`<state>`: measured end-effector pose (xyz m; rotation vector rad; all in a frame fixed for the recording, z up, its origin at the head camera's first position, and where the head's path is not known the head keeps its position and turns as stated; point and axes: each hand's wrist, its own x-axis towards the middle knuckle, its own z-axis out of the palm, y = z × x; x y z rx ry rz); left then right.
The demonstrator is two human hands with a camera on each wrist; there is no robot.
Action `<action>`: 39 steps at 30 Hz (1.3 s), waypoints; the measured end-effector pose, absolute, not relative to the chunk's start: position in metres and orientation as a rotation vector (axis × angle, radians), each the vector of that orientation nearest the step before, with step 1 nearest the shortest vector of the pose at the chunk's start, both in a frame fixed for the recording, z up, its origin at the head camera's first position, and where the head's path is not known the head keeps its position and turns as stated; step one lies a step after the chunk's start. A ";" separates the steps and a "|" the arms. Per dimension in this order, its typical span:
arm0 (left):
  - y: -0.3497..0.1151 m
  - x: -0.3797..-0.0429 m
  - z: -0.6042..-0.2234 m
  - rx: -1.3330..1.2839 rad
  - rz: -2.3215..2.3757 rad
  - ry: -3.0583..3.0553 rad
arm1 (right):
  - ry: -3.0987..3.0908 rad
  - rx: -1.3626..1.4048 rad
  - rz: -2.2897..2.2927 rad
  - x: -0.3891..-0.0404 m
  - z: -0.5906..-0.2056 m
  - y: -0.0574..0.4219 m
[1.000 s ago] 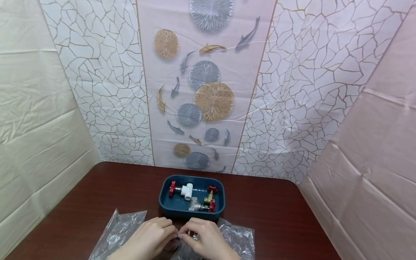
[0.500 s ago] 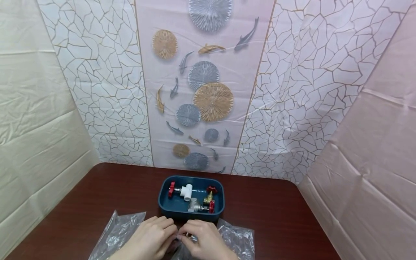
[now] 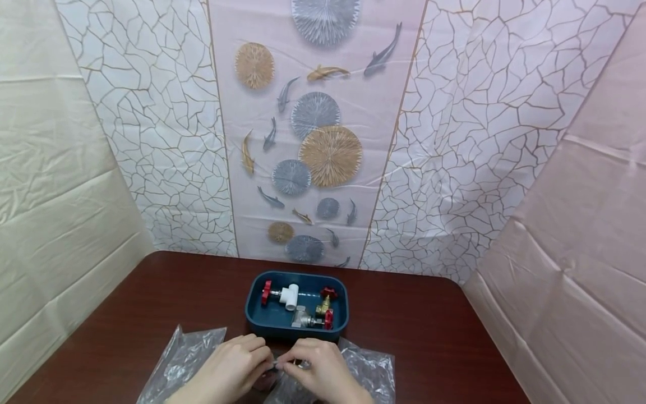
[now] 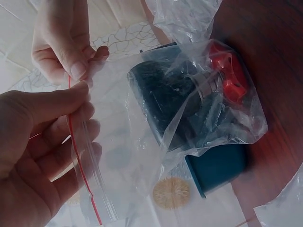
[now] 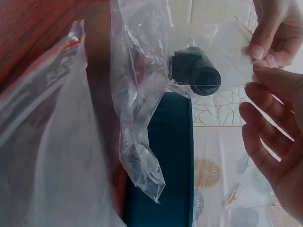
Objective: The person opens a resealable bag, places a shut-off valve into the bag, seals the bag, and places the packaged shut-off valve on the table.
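Observation:
Both hands pinch the top edge of a clear zip-lock bag [image 4: 116, 127] with a red stripe along its seal. My left hand [image 3: 237, 362] grips the edge with thumb and fingers. Right beside it, the thumb and index finger of my right hand [image 3: 318, 365] pinch the same edge, fingertips nearly meeting the left ones; its other fingers show loosely bent in the right wrist view. Inside the bag lies a dark valve [image 4: 158, 99] with a red handle [image 4: 232, 78]. In the head view the hands hide most of this bag.
Just beyond the hands stands a blue bin [image 3: 254, 325] holding a white tee valve [image 3: 290, 297], a silver valve [image 3: 301, 318] and a brass valve [image 3: 324, 306], all with red handwheels. Clear plastic bags lie left [image 3: 184, 359] and right [image 3: 370, 370] on the dark red table [image 3: 429, 336].
Both hands stay at nearly the same spot in front of the bin, with only slight finger shifts at the bag's edge. The bin and its valves have not moved.

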<state>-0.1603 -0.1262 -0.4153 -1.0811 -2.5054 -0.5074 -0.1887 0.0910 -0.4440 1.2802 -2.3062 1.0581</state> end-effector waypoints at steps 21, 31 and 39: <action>-0.129 -0.159 -0.414 -1.108 -0.480 -2.476 | -2.330 1.308 1.016 -0.185 -0.439 0.090; -0.137 -0.159 -0.424 -1.125 -0.235 -2.417 | -2.363 1.394 0.900 -0.185 -0.440 0.087; -0.144 -0.158 -0.428 -1.098 -0.124 -2.440 | -2.355 1.418 0.840 -0.184 -0.438 0.084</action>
